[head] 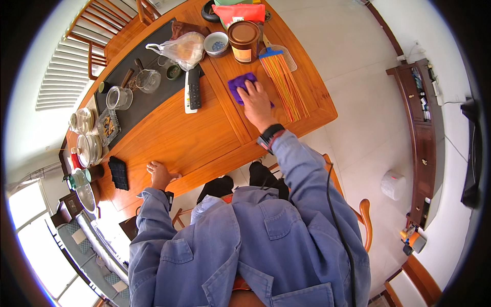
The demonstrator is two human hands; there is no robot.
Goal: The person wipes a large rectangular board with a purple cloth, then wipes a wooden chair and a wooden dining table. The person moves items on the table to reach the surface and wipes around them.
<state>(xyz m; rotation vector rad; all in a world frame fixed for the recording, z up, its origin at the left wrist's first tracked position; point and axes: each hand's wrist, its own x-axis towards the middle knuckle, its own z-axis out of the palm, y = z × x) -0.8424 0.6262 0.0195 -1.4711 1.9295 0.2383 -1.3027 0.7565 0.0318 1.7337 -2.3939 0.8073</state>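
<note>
My right hand (256,104) presses a crumpled purple cloth (238,86) onto the wooden table (180,132), its fingers bent over the fabric. Beside that cloth, to the right, lies a fly swatter-like mesh paddle (289,57), partly under a bundle of orange and yellow strands with a blue head (285,84). My left hand (159,174) rests on the table near its front edge, thumb spread away from the fingers, with nothing in it. A folded dark cloth (118,173) lies to the left of this hand.
Beyond the purple cloth stand a brown lidded canister (244,40) and a white bowl (216,44). Two remote controls (194,90) lie mid-table. Glass pots (148,80), a plastic bag (184,50) and a glass ashtray (108,126) occupy the dark inlay. A chair arm (365,222) is at my right.
</note>
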